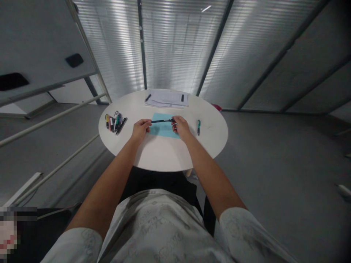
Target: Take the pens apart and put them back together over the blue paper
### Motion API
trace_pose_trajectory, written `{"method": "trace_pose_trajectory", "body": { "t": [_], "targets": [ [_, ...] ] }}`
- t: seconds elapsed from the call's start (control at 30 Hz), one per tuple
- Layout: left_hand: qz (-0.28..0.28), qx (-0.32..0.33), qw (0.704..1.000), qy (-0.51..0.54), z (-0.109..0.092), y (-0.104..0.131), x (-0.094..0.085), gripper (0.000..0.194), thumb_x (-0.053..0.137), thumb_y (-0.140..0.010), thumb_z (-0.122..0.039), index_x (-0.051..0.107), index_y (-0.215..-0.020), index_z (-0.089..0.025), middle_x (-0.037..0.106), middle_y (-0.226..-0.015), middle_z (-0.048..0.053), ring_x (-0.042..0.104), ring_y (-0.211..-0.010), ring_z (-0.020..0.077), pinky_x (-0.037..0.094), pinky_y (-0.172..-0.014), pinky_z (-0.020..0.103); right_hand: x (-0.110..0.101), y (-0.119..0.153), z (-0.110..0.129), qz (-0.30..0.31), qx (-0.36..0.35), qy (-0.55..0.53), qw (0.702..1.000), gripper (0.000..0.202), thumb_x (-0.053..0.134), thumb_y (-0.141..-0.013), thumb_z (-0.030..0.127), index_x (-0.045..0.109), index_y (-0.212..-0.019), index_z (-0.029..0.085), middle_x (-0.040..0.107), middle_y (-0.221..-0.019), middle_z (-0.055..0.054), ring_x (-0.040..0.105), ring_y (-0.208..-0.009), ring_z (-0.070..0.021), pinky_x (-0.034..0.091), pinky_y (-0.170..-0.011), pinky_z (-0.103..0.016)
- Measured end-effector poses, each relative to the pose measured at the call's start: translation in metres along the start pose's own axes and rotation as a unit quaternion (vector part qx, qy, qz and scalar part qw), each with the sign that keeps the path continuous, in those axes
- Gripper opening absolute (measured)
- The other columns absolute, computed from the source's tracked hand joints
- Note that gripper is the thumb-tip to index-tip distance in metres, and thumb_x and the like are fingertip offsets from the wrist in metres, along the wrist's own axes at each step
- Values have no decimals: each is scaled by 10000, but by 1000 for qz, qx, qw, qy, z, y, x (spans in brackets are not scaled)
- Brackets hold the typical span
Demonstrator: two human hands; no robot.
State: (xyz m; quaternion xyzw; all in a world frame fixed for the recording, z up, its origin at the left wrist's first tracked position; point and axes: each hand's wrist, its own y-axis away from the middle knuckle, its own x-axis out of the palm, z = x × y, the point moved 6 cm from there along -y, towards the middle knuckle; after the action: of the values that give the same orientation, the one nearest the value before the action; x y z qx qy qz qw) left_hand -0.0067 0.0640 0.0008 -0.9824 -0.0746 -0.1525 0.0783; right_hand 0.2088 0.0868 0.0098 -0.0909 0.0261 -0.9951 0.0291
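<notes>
A dark pen (161, 121) is held level between my two hands, over a light blue sheet (164, 132) on the round white table (161, 157). My left hand (141, 129) pinches the pen's left end at the sheet's left edge. The right end is between the fingertips of my right hand (180, 126), above the sheet's right side. A green and black marker (199, 127) lies by itself to the right of my right hand.
Several markers and pens (115, 122) lie in a pile at the table's left. White papers (167, 98) are at the far edge, with a dark pen (148, 97) on their left side. A whiteboard frame (85, 47) stands at the left, window blinds behind.
</notes>
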Motion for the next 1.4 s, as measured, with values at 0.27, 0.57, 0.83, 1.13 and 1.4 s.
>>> {"method": "trace_pose_trajectory", "body": {
  "t": [0.27,0.57,0.83,1.13,1.4],
  "targets": [
    [-6,14,1000,-7,-1,0,1,198,732,-685,-302,658,-766,-137,584,-644,-11,459,-438,56,361,-418,216,1,1,3,-4,1,32,999,238,602,-837,440,532,-891,219,569,-648,61,455,-390,-56,284,-333,-175],
    [-15,-1,1000,-9,-3,3,0,153,719,-676,-259,662,-750,-138,588,-651,-10,462,-455,54,368,-441,215,-2,-1,-1,-4,22,-31,999,322,689,-754,459,526,-919,235,637,-826,24,498,-455,-57,321,-372,-186],
    [-15,-14,1000,-1,-2,2,-1,172,751,-643,-222,672,-768,-133,564,-586,-14,472,-458,67,370,-455,219,1,6,5,-11,38,-33,999,342,724,-738,481,550,-900,234,565,-800,49,444,-459,-27,310,-393,-176],
    [-21,-14,1000,0,-3,2,-1,186,726,-677,-270,661,-781,-131,564,-627,-12,466,-462,61,374,-437,213,3,7,5,16,52,-63,997,299,713,-739,410,551,-910,226,584,-720,46,486,-463,-57,326,-393,-182],
    [-18,-4,1000,-2,-3,1,0,190,734,-677,-287,662,-765,-134,577,-650,-7,464,-453,59,380,-427,218,2,5,5,21,46,-63,997,339,656,-790,517,581,-930,219,577,-709,35,487,-464,-63,332,-398,-190]
  ]
}}
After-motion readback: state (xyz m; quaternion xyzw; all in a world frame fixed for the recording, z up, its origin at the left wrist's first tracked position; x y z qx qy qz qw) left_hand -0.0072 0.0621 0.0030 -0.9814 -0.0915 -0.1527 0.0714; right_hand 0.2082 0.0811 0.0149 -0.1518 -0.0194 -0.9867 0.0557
